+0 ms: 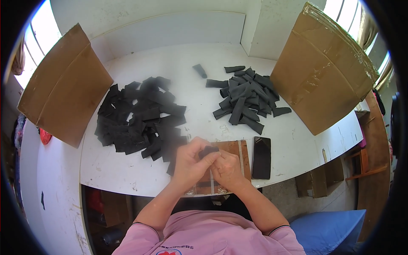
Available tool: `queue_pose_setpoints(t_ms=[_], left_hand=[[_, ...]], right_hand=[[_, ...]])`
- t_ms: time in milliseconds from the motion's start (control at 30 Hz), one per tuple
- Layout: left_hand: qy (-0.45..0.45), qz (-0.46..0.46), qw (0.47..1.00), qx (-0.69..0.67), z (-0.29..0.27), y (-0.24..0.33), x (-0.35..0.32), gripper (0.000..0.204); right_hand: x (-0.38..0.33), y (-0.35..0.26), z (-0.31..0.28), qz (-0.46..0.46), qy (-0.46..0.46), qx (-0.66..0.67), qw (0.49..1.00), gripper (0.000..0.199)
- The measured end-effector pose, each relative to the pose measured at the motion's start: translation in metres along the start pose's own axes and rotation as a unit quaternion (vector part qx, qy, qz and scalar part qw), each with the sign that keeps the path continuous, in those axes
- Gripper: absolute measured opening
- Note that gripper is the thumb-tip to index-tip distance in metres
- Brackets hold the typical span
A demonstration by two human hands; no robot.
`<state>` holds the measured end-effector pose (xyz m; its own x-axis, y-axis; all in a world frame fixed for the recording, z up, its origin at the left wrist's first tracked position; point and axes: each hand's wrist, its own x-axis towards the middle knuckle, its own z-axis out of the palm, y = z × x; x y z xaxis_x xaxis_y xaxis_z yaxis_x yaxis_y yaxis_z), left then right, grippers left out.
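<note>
Near the table's front edge, my left hand [190, 162] and my right hand [228, 170] meet, both with curled fingers. Between them is a small black fabric piece [208, 151], gripped by the thumbs and fingers; much of it is hidden. Under my hands lies a brown board [233, 147] with pale strips across it. To the left spreads a heap of flat black fabric pieces [146, 114], its near end close to my left hand. Farther off to the right is a pile of narrow, tube-like black fabric pieces [248, 95].
A black phone [261, 158] lies right of the board. Tall cardboard panels stand at the table's left [63, 87] and right [325, 70]. One stray black piece [199, 70] rests at the back of the white table [182, 57]. Something blue [327, 231] is at lower right.
</note>
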<state>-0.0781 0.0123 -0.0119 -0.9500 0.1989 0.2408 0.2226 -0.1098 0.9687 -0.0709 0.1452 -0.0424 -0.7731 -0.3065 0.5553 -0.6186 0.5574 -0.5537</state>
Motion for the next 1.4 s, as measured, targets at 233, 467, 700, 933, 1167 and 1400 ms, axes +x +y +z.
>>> queue_pose_setpoints(t_ms=[233, 467, 700, 933, 1167, 1400], left_hand=[[0.028, 0.059, 0.994, -0.087, 0.006, 0.019, -0.006, 0.014], [-0.01, 0.083, 0.983, -0.165, -0.001, 0.02, 0.0, 0.013], [0.056, 0.104, 0.992, -0.05, 0.008, 0.014, 0.005, 0.009], [0.11, 0.108, 0.971, -0.185, -0.015, -0.003, -0.008, 0.019], [0.075, 0.087, 0.927, -0.358, -0.033, -0.006, 0.001, 0.023], [0.102, 0.108, 0.989, 0.018, -0.048, 0.006, 0.002, 0.044]], right_hand=[[0.003, -0.006, -0.009, 0.016, -0.065, 0.015, 0.998, 0.018], [0.01, -0.008, -0.013, 0.003, -0.04, 0.018, 0.999, 0.019], [-0.001, 0.008, 0.005, -0.004, 0.015, -0.016, 1.0, 0.018], [0.012, -0.01, -0.002, 0.0, 0.022, 0.041, 0.999, 0.021], [0.016, -0.005, -0.011, -0.018, 0.02, 0.049, 0.998, 0.024], [0.01, -0.004, 0.009, -0.003, 0.048, 0.078, 0.996, 0.024]])
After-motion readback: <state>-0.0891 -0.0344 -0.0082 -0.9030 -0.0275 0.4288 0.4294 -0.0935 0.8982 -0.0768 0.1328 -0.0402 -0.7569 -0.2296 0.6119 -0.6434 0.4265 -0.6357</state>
